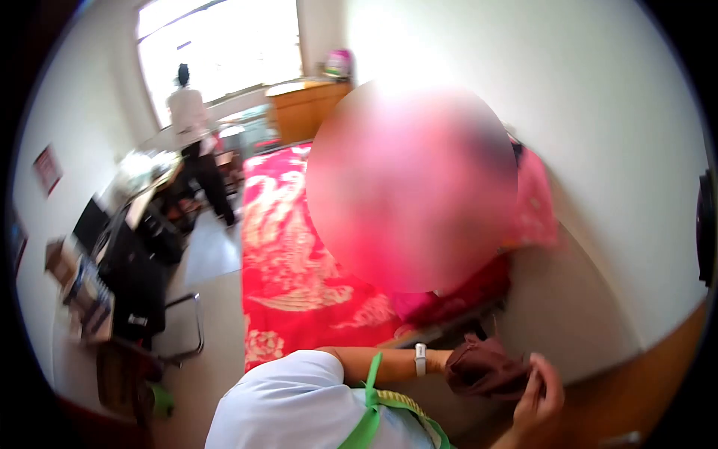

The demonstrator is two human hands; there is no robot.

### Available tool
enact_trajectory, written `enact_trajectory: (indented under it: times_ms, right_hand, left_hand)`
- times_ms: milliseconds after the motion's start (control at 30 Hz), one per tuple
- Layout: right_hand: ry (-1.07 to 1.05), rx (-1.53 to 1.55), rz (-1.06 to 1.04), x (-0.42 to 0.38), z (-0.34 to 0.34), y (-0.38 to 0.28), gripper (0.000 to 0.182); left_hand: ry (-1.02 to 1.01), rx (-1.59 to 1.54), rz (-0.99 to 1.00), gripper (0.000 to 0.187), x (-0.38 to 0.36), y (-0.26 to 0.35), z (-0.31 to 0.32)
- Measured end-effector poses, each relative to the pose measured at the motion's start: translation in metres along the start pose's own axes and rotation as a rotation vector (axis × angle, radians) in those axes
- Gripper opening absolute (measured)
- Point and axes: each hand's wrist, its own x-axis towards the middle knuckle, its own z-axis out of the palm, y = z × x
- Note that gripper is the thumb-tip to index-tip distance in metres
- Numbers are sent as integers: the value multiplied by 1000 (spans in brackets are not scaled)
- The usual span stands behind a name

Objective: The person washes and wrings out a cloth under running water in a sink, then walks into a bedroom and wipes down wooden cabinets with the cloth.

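A dark brown cloth (490, 368) is bunched up near the bottom right of the view. My left hand (453, 364), below a wrist with a white band (420, 360), is mostly covered by this cloth, so its fingers do not show. At the cloth's right end, my right hand (540, 389) pinches its edge between thumb and fingers. Beyond the hands lies a bed with a red and cream patterned cover (284, 254).
A large blurred round patch hides the bed's right part. Another person (191, 127) stands by the window (224, 49). A wooden cabinet (307, 108) stands behind the bed. Along the left are a cluttered desk, a black chair (134, 262) and boxes (86, 295).
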Motion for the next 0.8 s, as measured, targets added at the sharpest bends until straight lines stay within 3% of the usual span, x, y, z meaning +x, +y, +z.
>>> enact_trajectory:
  times_ms: [67,100,167,267,367,400,467,567,633,667,800]
  right_hand:
    - [102,-255,99,18,4,5,10]
    - [115,-359,57,22,2,16,12]
    - [133,-452,207,17,-5,40,18]
    - [284,-367,591,-16,-28,80,23]
    - [496,-419,650,-64,-53,66,24]
    - [434,-418,620,-84,-63,63,21]
    - [548,-422,743,-110,-70,40,17]
    - [735,-881,639,-111,-84,-15,12]
    - [860,-1148,476,-105,-90,-50,10]
    - [856,-1330,350,-107,-95,-63,10]
    - [1071,-1623,296,-102,-98,-83,11]
  left_hand:
    - [-833,-724,806,18,27,-32,38]
    - [-851,-858,855,18,21,-31,44]
    - [-268,-346,-37,19,-11,-28,16]
    - [-331,-446,-395,26,-34,-78,8]
    - [-381,-392,-518,34,-44,-113,30]
    - [-343,-451,-505,36,-38,-122,36]
    - [-282,-610,-333,41,17,-133,53]
    - [-228,-43,-167,43,59,-200,111]
    - [-214,121,-98,44,85,-233,146]
    - [-259,-119,-158,47,97,-248,164]
    - [-460,-987,-347,55,165,-284,234]
